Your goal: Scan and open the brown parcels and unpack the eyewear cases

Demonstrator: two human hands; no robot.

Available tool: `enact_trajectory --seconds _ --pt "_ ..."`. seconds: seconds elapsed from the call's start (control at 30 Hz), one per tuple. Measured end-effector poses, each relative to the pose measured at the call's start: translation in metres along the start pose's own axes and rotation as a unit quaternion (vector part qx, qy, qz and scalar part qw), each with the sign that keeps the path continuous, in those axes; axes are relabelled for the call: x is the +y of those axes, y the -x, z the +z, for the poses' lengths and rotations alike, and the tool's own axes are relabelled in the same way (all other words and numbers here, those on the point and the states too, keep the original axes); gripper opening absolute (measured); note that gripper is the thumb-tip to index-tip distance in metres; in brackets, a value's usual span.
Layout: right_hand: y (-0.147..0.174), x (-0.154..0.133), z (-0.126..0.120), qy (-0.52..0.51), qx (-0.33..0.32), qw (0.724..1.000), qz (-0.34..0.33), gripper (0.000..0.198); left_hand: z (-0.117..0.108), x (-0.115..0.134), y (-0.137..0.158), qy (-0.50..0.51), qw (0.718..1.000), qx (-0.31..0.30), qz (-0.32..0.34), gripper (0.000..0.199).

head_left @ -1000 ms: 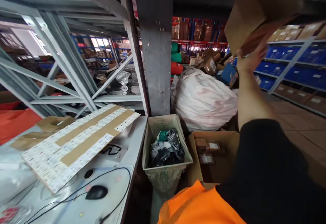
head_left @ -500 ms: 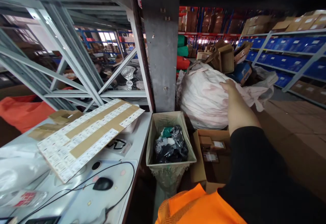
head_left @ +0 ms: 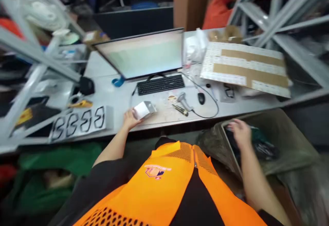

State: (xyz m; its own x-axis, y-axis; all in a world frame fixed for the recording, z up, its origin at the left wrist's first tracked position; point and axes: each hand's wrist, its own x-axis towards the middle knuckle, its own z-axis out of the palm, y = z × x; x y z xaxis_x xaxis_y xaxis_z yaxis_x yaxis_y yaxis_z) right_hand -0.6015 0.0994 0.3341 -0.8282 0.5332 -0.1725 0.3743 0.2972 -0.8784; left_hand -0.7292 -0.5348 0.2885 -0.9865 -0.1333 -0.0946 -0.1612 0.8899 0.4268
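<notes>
My left hand (head_left: 130, 119) grips a small white box (head_left: 144, 110) by its left end, at the front edge of the desk. My right hand (head_left: 241, 132) is over the lined waste bin (head_left: 290, 166), in front of the dark and green plastic scraps (head_left: 259, 140) inside it. Its fingers are partly spread and slightly blurred, with nothing visible in them. A barcode scanner (head_left: 183, 101) and a pen-like brass-coloured tool (head_left: 180, 110) lie on the desk to the right of the white box.
A monitor (head_left: 151, 53) and a keyboard (head_left: 160, 84) stand behind the box. To the right are a mouse (head_left: 201, 98) with a looping cable and a label-covered cardboard sheet (head_left: 244, 66). Packaged black frames (head_left: 79, 123) and a yellow tool (head_left: 81, 104) lie left. Metal rack beams (head_left: 290, 17) flank the desk.
The view has swung left from the bin and the large white sack to the desk. My right hand has left the sack and is now over the bin. My left hand has come into view.
</notes>
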Motion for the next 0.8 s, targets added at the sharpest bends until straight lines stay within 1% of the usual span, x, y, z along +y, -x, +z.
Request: enact_trajectory --seconds 0.03,0.07,0.1,0.13,0.17,0.2,0.23,0.27,0.33,0.4,0.43,0.5,0.53,0.57,0.63,0.7,0.73,0.77,0.8 --pt "0.01 -0.009 0.063 0.025 -0.1 0.995 -0.014 0.041 -0.002 -0.02 0.014 0.008 1.0 0.006 -0.03 0.1" --pt "0.022 -0.02 0.121 0.054 -0.192 0.979 -0.031 0.043 -0.003 -0.035 0.024 0.025 0.998 0.015 -0.052 0.109" --pt "0.034 -0.031 0.172 0.064 -0.249 0.965 -0.046 0.044 -0.002 -0.045 0.031 0.05 0.996 0.027 -0.07 0.114" --pt "0.043 -0.042 0.217 0.072 -0.3 0.949 -0.067 0.045 -0.001 -0.053 0.037 0.079 0.992 0.041 -0.088 0.117" --pt "0.049 -0.053 0.255 0.091 -0.358 0.924 -0.1 0.046 0.0 -0.06 0.043 0.109 0.986 0.056 -0.109 0.119" --pt "0.051 -0.064 0.289 0.114 -0.401 0.9 -0.131 0.047 0.0 -0.068 0.05 0.137 0.98 0.069 -0.129 0.12" --pt "0.05 -0.074 0.319 0.143 -0.429 0.877 -0.161 0.047 0.0 -0.076 0.057 0.163 0.973 0.08 -0.145 0.12" --pt "0.046 -0.084 0.346 0.176 -0.447 0.856 -0.19 0.047 0.0 -0.085 0.065 0.185 0.966 0.089 -0.158 0.121" --pt "0.036 -0.1 0.394 0.242 -0.455 0.825 -0.23 0.051 0.001 -0.103 0.08 0.222 0.954 0.098 -0.176 0.119" --pt "0.028 -0.112 0.435 0.302 -0.469 0.793 -0.243 0.056 0.004 -0.119 0.091 0.25 0.944 0.094 -0.195 0.119" --pt "0.027 -0.115 0.452 0.331 -0.484 0.775 -0.233 0.058 0.005 -0.124 0.094 0.261 0.939 0.089 -0.204 0.119" --pt "0.03 -0.118 0.479 0.384 -0.507 0.746 -0.197 0.061 0.009 -0.131 0.096 0.28 0.933 0.074 -0.214 0.121" --pt "0.035 -0.117 0.487 0.399 -0.511 0.739 -0.182 0.063 0.011 -0.132 0.094 0.289 0.93 0.065 -0.218 0.122" --pt "0.041 -0.115 0.492 0.401 -0.508 0.742 -0.173 0.064 0.012 -0.133 0.091 0.296 0.928 0.054 -0.217 0.123" --pt "0.055 -0.11 0.491 0.372 -0.491 0.768 -0.178 0.066 0.013 -0.132 0.083 0.308 0.928 0.032 -0.207 0.124" --pt "0.065 -0.105 0.472 0.332 -0.477 0.792 -0.186 0.062 0.012 -0.129 0.072 0.313 0.929 0.011 -0.199 0.125" --pt "0.068 -0.103 0.455 0.319 -0.473 0.8 -0.187 0.059 0.012 -0.127 0.065 0.314 0.929 0.002 -0.195 0.125" --pt "0.068 -0.101 0.433 0.313 -0.469 0.804 -0.188 0.054 0.011 -0.124 0.059 0.315 0.929 -0.006 -0.193 0.126" --pt "0.064 -0.1 0.405 0.309 -0.452 0.816 -0.184 0.049 0.011 -0.12 0.052 0.315 0.93 -0.013 -0.19 0.127"
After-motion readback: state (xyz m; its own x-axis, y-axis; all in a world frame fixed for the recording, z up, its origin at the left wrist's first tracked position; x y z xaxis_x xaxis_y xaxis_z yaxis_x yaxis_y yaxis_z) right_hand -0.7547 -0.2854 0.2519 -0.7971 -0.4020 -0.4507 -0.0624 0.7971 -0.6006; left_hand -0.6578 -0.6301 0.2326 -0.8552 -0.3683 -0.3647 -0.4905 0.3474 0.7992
